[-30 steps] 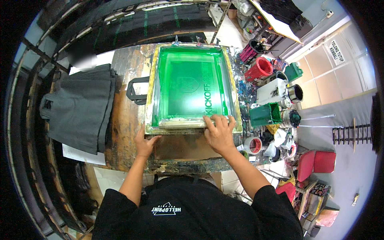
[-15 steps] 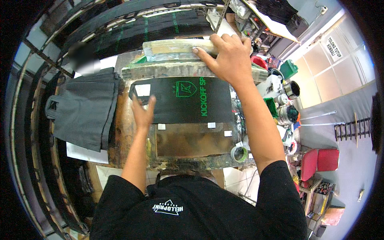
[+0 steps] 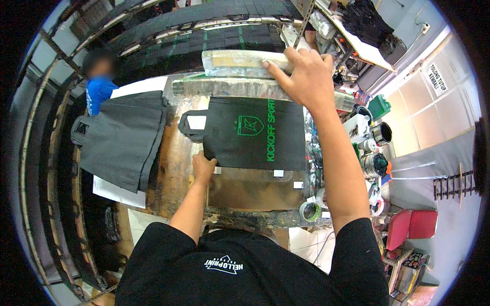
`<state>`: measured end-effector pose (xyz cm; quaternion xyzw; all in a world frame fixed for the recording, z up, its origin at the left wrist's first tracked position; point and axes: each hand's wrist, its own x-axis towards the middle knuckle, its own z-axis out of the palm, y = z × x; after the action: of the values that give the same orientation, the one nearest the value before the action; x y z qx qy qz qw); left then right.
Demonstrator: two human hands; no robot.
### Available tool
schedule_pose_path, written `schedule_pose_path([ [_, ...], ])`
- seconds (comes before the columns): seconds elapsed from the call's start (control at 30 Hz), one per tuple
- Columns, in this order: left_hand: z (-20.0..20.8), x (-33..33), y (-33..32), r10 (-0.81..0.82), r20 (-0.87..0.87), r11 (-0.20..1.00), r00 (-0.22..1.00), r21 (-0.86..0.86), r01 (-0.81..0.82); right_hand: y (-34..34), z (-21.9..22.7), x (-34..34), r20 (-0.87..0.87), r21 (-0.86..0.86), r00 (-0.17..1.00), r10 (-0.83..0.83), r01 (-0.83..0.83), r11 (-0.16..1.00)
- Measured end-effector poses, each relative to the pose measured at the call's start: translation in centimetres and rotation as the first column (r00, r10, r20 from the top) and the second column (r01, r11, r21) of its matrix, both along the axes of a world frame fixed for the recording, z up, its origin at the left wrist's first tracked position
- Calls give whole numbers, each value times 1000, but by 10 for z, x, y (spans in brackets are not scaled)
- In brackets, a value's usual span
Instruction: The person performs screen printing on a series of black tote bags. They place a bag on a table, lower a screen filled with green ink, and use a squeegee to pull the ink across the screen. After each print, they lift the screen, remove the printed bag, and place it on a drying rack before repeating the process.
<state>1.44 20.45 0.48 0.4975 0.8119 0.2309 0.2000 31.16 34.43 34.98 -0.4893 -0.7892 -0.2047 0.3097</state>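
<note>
A black tote bag [image 3: 224,137] with a green printed crest and green lettering lies flat on the worktable, its handle loop toward the left. My left hand [image 3: 204,167] is closed at the bag's near left corner, pinching its edge. At the far side of the bag, a paint-stained screen-printing frame [image 3: 229,89] stands tilted up, edge toward me. A long cream squeegee [image 3: 235,60] rests against the raised frame. My right hand [image 3: 305,79] is wrapped over the squeegee's right end, thumb on the near side; its other fingertips are hidden behind.
To the left lies a stack of dark bags [image 3: 122,143] over white sheets. Paint tins [image 3: 382,132] and tubs crowd the right side, with a tape roll [image 3: 310,210] at the near right corner. Drying racks [image 3: 173,46] hold printed bags behind. A person in blue [image 3: 99,92] is beyond the stack.
My left hand has come down from beside the bag's handle to its near left corner and closed there. My right hand keeps its hold on the squeegee. The whole view has shifted slightly.
</note>
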Motion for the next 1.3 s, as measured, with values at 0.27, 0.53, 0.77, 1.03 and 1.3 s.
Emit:
schedule_pose_path([
  [0.27, 151, -32, 86, -203, 288, 944, 936, 313, 108, 8, 11, -2, -4, -55, 1000, -3, 2, 998],
  [0.53, 227, -207, 26, 16, 481, 967, 877, 216, -136, 1, 18, -7, -48, -77, 998, 34, -38, 996],
  [0.77, 251, -410, -30, 282, 596, 926, 752, 38, -377, 2, 27, -8, -47, -140, 999, -8, 1, 990],
  [1.03, 145, -399, -34, 733, -162, 607, 660, 593, -528, 1, 29, -5, -27, -125, 999, -38, 34, 992],
  [1.3, 136, -314, -150, 228, -520, 871, 823, 487, 66, -6, 17, -11, -32, -75, 999, 9, -11, 997],
])
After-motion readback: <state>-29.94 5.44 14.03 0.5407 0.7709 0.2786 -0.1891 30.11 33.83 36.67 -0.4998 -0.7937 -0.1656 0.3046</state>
